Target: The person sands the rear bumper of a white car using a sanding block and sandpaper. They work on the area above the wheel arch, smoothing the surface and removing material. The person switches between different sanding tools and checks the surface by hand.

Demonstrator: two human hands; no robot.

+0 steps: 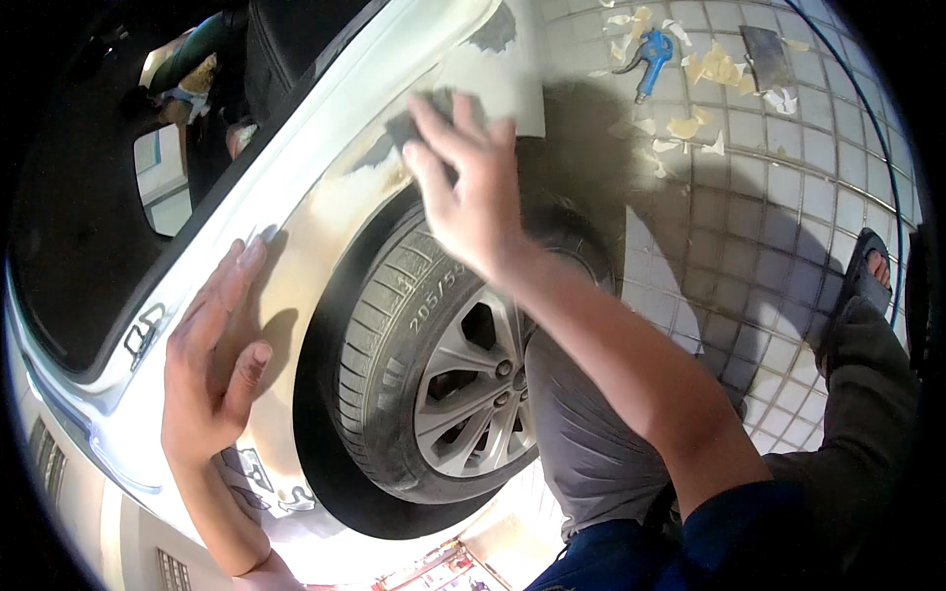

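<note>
My left hand (pixel 212 364) lies open against the car's body panel (pixel 320 217), fingers stretched and thumb apart, left of the wheel arch. My right hand (pixel 471 187) is above the arch, slightly smeared by motion. Under its fingers a dark grey piece of sandpaper (pixel 402 128) is pressed to the panel; most of the sheet is hidden. Around it the white paint gives way to beige and grey worn patches, with another grey patch (pixel 493 32) farther up. Below my right hand stands the tyre (pixel 379 374) with its silver spoked wheel (pixel 458 369).
On the tiled floor (pixel 788 187) lie a blue air blow gun (pixel 650 61), a dark flat sheet (pixel 767 59) and torn yellowish scraps (pixel 717 67). A dark hose (pixel 867 94) runs along the right. My knee (pixel 591 443) is close beside the wheel.
</note>
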